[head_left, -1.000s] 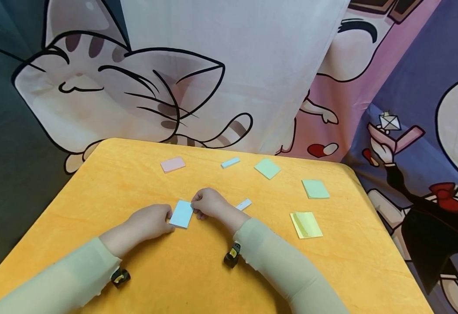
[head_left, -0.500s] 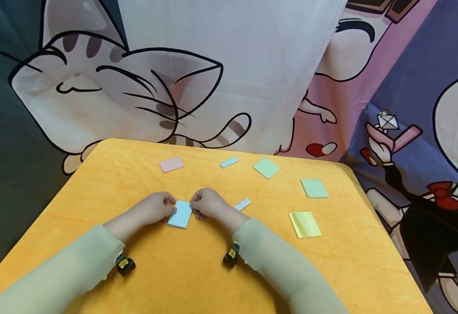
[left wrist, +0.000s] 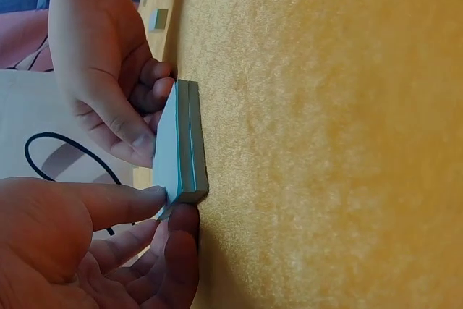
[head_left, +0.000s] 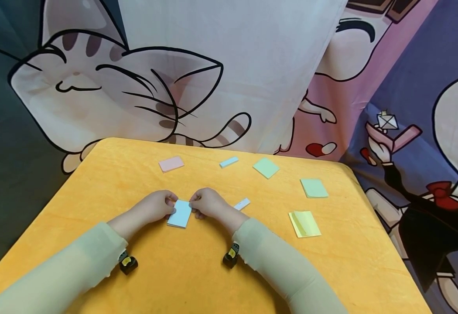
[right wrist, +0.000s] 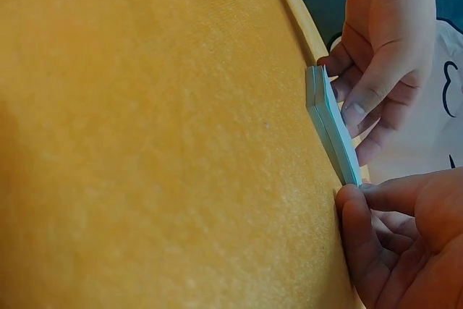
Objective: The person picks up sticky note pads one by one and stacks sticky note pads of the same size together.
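A blue sticky-note pad (head_left: 179,216) lies on the yellow tabletop between my two hands. Its side, visible in the left wrist view, shows two layers of the pad (left wrist: 192,146) stacked together. My left hand (head_left: 155,206) pinches the pad's left edge, thumb on top and fingers curled at its side. At the upper right corner, my right hand (head_left: 210,203) holds the pad between thumb and index finger; this pinch shows in the right wrist view, where the right hand (right wrist: 405,229) is nearest the camera. A narrow pale-blue strip pad (head_left: 242,203) lies just beyond the right wrist, partly hidden by it.
Along the far side of the table (head_left: 197,270) lie a pink note pad (head_left: 171,164), a small blue strip pad (head_left: 229,162) and a green pad (head_left: 266,168). Another green pad (head_left: 314,188) and a yellow pad (head_left: 305,224) with a lifted sheet sit at the right.
My left hand has moved up along the blue pad's left side, from its lower corner to near the upper corner, and pinches it there. The right hand stays at the right corner.
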The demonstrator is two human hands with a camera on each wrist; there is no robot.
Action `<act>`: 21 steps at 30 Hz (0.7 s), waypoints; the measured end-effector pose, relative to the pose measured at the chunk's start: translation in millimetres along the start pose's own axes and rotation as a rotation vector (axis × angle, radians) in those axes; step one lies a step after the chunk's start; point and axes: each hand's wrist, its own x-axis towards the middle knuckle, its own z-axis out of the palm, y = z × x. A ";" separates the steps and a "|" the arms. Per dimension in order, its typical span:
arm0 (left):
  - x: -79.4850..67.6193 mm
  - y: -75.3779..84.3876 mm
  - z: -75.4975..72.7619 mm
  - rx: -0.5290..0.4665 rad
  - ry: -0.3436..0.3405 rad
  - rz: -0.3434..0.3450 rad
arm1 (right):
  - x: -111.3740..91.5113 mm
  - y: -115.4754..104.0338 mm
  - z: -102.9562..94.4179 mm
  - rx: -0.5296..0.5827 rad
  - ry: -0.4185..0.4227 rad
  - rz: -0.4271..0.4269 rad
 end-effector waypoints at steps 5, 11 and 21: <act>0.7 -0.7 1.4 0.028 0.000 -0.002 | 0.5 1.2 0.4 0.002 0.000 -0.005; -2.4 2.5 1.7 0.027 -0.040 0.003 | 1.7 0.8 0.4 -0.002 -0.006 -0.002; 0.4 2.6 -0.4 0.063 -0.070 0.027 | 0.6 -1.8 1.0 -0.017 0.007 0.007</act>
